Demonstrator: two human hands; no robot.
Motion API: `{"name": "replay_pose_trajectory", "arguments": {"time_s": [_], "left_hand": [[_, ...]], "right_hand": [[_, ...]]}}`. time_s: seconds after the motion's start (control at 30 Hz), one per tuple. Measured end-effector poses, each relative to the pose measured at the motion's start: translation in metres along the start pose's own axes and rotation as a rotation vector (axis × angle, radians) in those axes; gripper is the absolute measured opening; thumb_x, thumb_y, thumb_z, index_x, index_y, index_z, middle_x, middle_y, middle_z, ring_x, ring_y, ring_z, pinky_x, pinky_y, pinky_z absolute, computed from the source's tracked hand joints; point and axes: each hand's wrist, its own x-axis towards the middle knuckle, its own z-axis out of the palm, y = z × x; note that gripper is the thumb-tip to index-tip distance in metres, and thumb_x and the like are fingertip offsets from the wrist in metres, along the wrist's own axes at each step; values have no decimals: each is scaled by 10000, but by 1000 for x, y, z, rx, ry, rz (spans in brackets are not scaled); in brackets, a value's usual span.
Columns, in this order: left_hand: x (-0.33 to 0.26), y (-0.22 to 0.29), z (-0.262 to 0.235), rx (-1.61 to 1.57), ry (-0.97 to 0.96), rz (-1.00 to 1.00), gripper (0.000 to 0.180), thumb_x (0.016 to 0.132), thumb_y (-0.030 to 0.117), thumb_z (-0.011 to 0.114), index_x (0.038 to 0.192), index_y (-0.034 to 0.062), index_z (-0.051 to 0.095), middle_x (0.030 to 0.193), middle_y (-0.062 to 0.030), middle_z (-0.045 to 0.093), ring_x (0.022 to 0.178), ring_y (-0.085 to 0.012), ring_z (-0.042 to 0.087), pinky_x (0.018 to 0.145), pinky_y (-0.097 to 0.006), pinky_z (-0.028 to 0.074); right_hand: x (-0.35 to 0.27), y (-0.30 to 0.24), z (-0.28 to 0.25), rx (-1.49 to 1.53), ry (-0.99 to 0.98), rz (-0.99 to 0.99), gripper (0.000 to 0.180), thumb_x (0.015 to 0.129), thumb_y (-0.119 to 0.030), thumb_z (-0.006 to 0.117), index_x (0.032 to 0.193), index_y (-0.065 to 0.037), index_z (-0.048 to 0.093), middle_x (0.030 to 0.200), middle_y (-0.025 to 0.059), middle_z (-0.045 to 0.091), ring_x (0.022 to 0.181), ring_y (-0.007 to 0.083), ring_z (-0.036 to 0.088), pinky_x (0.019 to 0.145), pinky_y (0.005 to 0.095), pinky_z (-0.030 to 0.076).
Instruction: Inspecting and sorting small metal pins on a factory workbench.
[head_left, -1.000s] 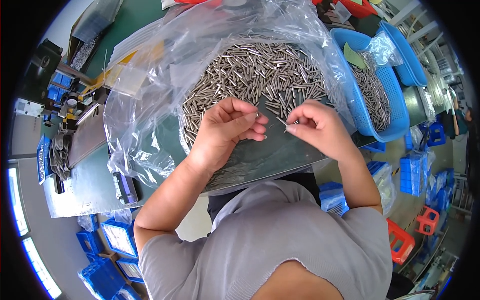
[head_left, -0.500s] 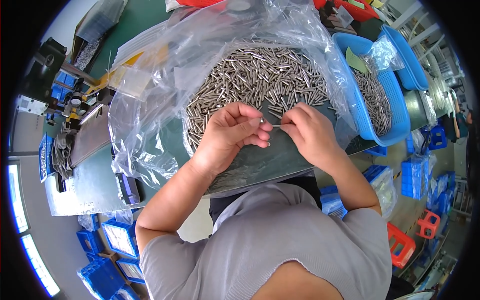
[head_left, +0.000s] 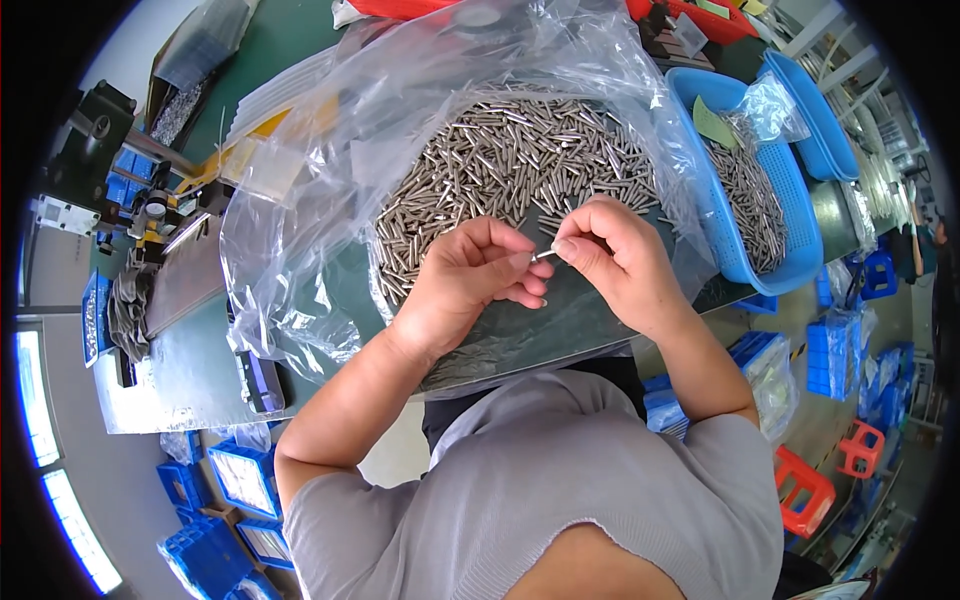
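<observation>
Between my two hands is a small, thin metal pin [head_left: 543,256]. My left hand [head_left: 478,275] pinches its left end between thumb and forefinger, the other fingers loosely curled. With thumb and forefinger my right hand [head_left: 618,258] grips the right end. Most of the pin is covered by the fingertips, so its exact shape cannot be made out. Just beyond the hands lies a wide heap of short silvery metal pins [head_left: 520,150], spread on a clear plastic bag [head_left: 290,235] over the green tabletop [head_left: 560,310].
To the right, a blue perforated basket [head_left: 800,225] holds more metal pins, a green slip and a clear bag. Another blue basket [head_left: 835,150] stands behind it. At far left is a black bench device [head_left: 100,130]. Red stools [head_left: 803,490] and blue crates stand on the floor.
My right thumb and forefinger have come closer to the left fingertips and now pinch the pin nearer to them. The left hand has shifted only slightly.
</observation>
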Motion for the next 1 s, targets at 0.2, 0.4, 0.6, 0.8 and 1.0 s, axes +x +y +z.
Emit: {"name": "replay_pose_trajectory", "arguments": {"time_s": [0.2,0.4,0.6,0.8,1.0], "left_hand": [[-1,1,2,-24,-24,30,85,881,1,536,962,-22,540,894,-142,634,785,-209,652,716,-322,558],[-1,1,3,-10,-7,43,82,880,0,548,929,-63,533,868,-135,623,772,-210,652,699,-308,563],[0,-2,2,12,3,43,69,876,-7,544,941,-29,539,886,-159,642,772,-219,658,705,-325,561],[1,-2,-3,-4,-2,65,62,875,-6,541,936,-16,543,913,-172,647,767,-218,658,702,-327,557],[1,-3,-1,13,-4,66,56,880,0,537,933,-13,545,919,-174,646,767,-212,659,698,-320,559]], "right_hand": [[4,-3,8,321,-128,244,119,828,-72,654,817,-5,556,767,30,563,674,96,565,592,233,452],[9,4,6,663,-244,475,120,856,-89,629,842,11,564,796,24,605,727,74,582,625,217,465],[-1,-1,2,346,-182,294,95,853,-93,630,854,-12,581,763,1,579,710,52,557,621,203,450],[-10,16,-24,725,-36,487,105,855,-125,576,896,-28,571,716,-15,534,643,64,495,559,188,382],[-16,20,-49,774,-68,577,124,860,-99,559,946,-15,587,736,-18,525,664,63,498,558,195,400]]}}
